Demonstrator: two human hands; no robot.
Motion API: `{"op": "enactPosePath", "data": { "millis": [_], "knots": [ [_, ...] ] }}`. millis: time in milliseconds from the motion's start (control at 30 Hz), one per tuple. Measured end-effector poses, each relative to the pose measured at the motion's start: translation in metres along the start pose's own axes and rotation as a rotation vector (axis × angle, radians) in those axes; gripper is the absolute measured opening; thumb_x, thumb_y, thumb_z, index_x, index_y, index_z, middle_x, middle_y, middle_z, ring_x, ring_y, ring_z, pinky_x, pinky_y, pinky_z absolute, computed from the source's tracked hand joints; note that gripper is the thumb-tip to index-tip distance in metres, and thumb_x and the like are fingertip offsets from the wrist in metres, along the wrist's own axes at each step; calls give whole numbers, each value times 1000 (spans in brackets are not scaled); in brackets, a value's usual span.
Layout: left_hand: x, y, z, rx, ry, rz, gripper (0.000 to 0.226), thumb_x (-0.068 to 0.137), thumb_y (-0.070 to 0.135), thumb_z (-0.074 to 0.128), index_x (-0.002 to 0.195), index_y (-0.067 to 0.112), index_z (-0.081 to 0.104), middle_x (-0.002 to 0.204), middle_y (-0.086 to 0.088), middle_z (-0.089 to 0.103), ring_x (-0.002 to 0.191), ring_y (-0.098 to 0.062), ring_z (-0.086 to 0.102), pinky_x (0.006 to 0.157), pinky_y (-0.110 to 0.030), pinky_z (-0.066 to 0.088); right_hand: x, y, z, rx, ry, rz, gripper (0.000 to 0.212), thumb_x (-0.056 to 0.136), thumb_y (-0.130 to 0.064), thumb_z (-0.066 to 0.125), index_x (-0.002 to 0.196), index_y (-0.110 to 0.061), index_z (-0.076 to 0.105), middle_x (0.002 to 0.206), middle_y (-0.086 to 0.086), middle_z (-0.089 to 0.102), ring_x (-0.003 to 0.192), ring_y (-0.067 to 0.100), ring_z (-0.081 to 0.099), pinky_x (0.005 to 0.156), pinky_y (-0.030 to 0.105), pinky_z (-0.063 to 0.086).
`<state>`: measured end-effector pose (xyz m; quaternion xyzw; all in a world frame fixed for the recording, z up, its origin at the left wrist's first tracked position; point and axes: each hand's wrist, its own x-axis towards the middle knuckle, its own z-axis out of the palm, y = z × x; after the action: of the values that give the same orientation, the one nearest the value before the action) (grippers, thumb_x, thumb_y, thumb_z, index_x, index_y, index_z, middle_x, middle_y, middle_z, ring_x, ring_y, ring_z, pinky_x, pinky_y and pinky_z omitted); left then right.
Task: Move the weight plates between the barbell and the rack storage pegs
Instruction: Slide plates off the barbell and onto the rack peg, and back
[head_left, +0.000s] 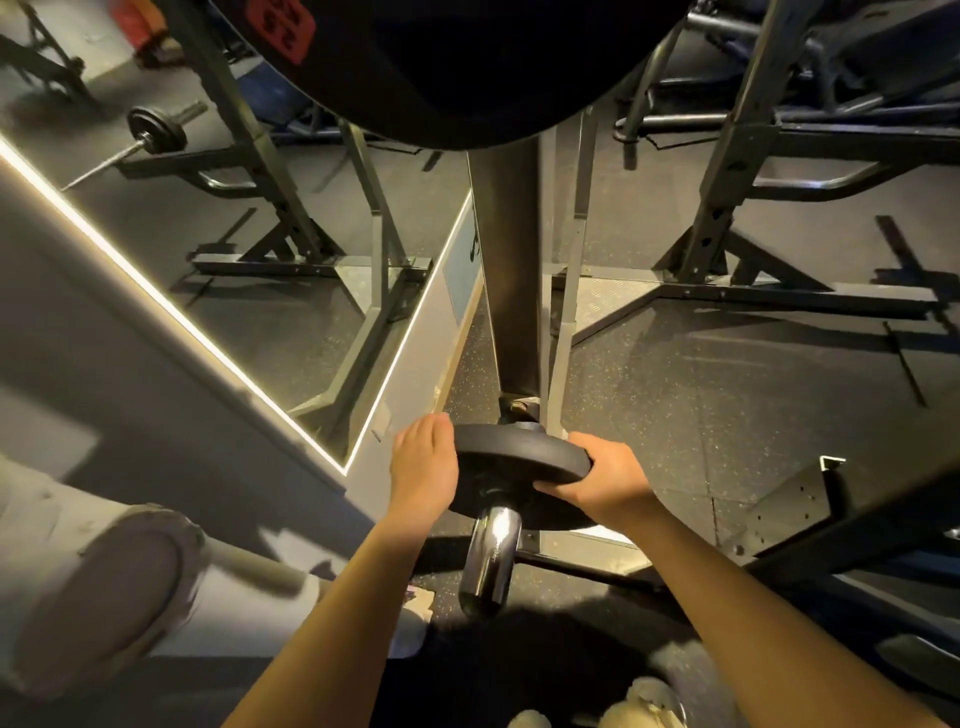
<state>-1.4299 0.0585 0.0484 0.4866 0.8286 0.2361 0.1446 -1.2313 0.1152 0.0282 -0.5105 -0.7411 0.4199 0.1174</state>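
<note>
Both hands grip small plate (511, 460) on chrome peg (491, 558) — L hand (423, 465), R hand (605, 475) at opposite edges.

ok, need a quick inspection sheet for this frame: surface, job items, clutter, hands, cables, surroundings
Surface: dark speckled rubber floor.
Job's things: small black weight plate sits on a chrome peg; large black plate with a red label overhead.
Clutter: nothing seen.
Grippers: left hand rests on the small plate's left rim; right hand grips its right rim.
Cables: nothing seen.
Surroundings: rack frame at right; wall mirror at left, reflecting a rack and a loaded bar; pale shoes at bottom.
</note>
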Motion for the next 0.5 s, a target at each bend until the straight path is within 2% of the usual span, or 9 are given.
{"op": "enactPosePath", "data": {
  "millis": [67, 167, 300, 400, 500],
  "knots": [
    [-2, 11, 6, 115, -10, 149, 24, 102, 20, 36, 118, 14, 52, 118, -2, 53, 104, -11, 41, 97, -21, 27, -6, 22, 8, 197, 8, 81, 46, 67, -42, 82, 103, -28, 58, 100, -4, 64, 95, 18, 63, 85, 31, 56],
    [-15, 45, 16, 246, 5, 287, 24, 102, 32, 30, 110, 24, 52, 108, 11, 47, 116, -12, 43, 112, -36, 22, -6, 55, 30, 353, 22, 189, 61, 58, -54, 83, 106, -30, 55, 105, -4, 64, 105, 24, 63, 88, 31, 54],
    [-20, 78, 28, 307, 73, 286, 29, 101, 31, 33, 110, 21, 58, 115, 2, 58, 122, -17, 44, 118, -43, 14, -10, 58, 41, 345, 36, 285, 47, 75, -33, 79, 109, -26, 47, 103, -4, 57, 96, 18, 56, 80, 23, 45],
    [-19, 72, 27, 275, 78, 294, 29, 101, 30, 34, 107, 20, 61, 113, 3, 60, 120, -16, 47, 117, -41, 17, -11, 56, 37, 293, 65, 248, 38, 76, -31, 79, 102, -22, 52, 91, -5, 58, 90, 20, 60, 66, 14, 44],
    [-10, 58, 22, 155, 113, 294, 31, 101, 27, 33, 96, 20, 62, 100, 5, 61, 106, -12, 51, 110, -38, 27, -14, 51, 34, 251, 149, 215, 48, 74, -31, 81, 112, -12, 59, 94, -1, 61, 90, 20, 61, 65, 11, 45]
  ]
}}
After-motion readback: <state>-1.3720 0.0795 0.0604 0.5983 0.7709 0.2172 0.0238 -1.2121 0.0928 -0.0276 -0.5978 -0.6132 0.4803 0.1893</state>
